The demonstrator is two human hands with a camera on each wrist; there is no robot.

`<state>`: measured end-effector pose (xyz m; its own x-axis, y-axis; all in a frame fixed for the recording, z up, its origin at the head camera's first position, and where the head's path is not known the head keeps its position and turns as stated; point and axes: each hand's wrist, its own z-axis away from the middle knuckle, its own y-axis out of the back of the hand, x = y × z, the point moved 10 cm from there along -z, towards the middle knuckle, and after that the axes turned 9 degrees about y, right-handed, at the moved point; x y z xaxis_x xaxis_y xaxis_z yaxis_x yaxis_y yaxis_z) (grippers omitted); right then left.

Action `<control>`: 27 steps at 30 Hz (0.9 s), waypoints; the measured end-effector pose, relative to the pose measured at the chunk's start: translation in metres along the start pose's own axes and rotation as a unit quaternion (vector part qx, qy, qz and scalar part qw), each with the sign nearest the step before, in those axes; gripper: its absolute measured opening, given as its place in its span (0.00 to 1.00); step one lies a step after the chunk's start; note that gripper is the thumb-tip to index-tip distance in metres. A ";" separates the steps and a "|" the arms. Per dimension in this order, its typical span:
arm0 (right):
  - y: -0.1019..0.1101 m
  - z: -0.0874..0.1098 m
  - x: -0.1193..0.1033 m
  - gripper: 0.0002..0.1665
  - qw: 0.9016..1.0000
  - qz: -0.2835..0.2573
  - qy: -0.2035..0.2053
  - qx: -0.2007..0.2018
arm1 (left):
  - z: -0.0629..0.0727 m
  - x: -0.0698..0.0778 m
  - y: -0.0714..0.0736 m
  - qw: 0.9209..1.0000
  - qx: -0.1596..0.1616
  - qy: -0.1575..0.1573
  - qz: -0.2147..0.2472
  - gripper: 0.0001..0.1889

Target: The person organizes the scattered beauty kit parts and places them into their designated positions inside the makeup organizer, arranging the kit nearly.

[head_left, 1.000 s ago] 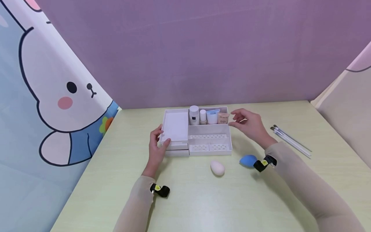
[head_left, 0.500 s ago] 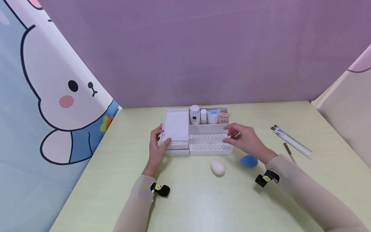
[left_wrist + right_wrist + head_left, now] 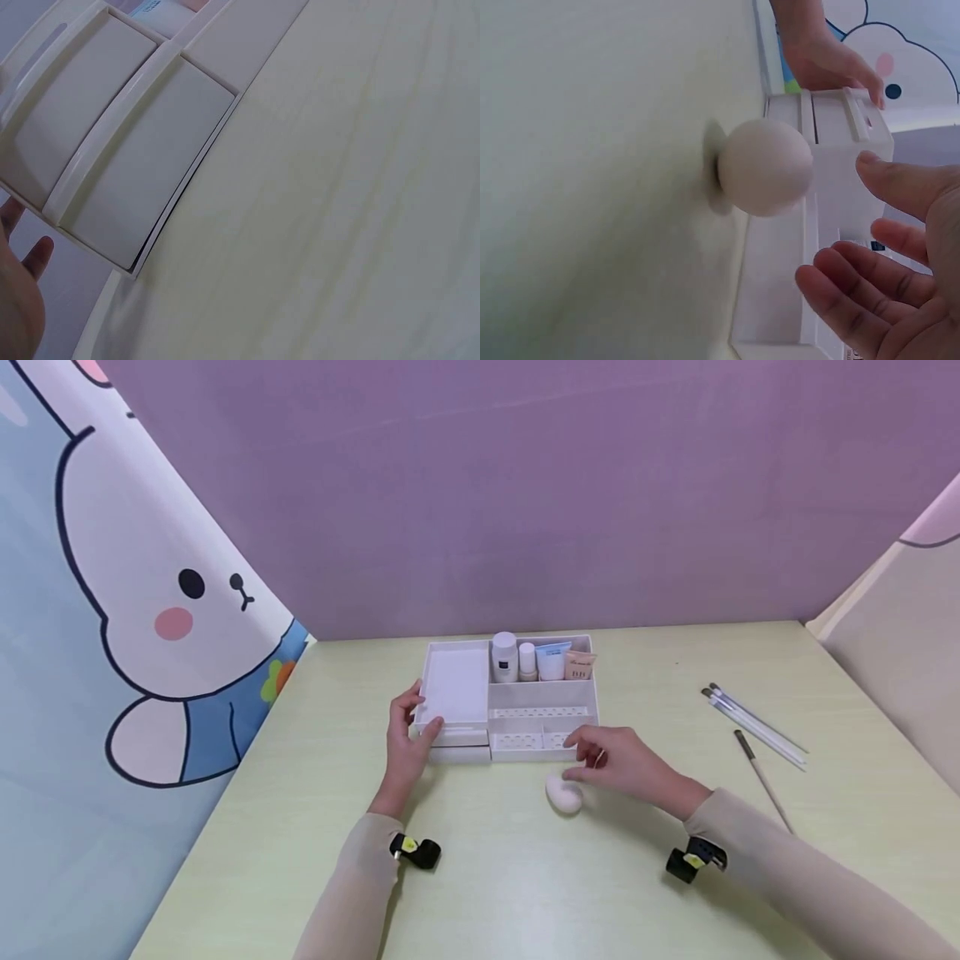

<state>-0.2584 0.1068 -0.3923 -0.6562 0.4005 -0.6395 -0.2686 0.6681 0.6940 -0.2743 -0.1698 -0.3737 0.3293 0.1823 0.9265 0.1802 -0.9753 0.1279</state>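
My left hand (image 3: 407, 747) holds the left side of a white cosmetics organizer (image 3: 453, 685), its thumb on the front corner. Drawers (image 3: 150, 157) with curved handles face the left wrist camera. Just above a pale pink egg-shaped makeup sponge (image 3: 562, 797) hovers my right hand (image 3: 622, 764). In the right wrist view, its fingers (image 3: 840, 304) are spread and bent, apart from the sponge (image 3: 765, 166). A white-capped bottle (image 3: 505, 657), a smaller bottle (image 3: 528, 662), a blue-and-white tube (image 3: 552, 660) and a beige tube (image 3: 579, 665) stand in the organizer's back compartment. The blue sponge is hidden.
Several makeup brushes (image 3: 757, 727) lie together at the right of the table (image 3: 495, 902). A single brush (image 3: 763, 781) lies nearer, close to the right sleeve. A purple cloth (image 3: 525, 502) hangs behind the table, and a rabbit-print cloth (image 3: 180, 643) is at the left.
My right hand has moved from beside the beige tube down the organizer's right side to the pink sponge, now covering the blue sponge. My left hand has stayed put.
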 end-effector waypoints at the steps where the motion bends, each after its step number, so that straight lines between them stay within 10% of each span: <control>1: -0.003 0.001 0.001 0.19 1.000 -0.003 -0.003 -0.009 | 0.000 0.000 0.000 1.000 0.001 0.000 0.001 0.20; 9: -0.025 0.012 0.006 0.21 0.997 0.012 -0.030 -0.067 | 0.001 0.000 0.000 1.000 0.001 0.005 -0.003 0.20; 27: -0.030 0.016 0.006 0.18 0.998 -0.004 -0.022 -0.063 | 0.000 -0.001 0.000 1.000 -0.004 0.002 -0.001 0.20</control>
<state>-0.2429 0.0986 -0.4223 -0.6232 0.4234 -0.6575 -0.3620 0.5890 0.7225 -0.2744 -0.1696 -0.3750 0.3255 0.1845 0.9274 0.1742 -0.9757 0.1329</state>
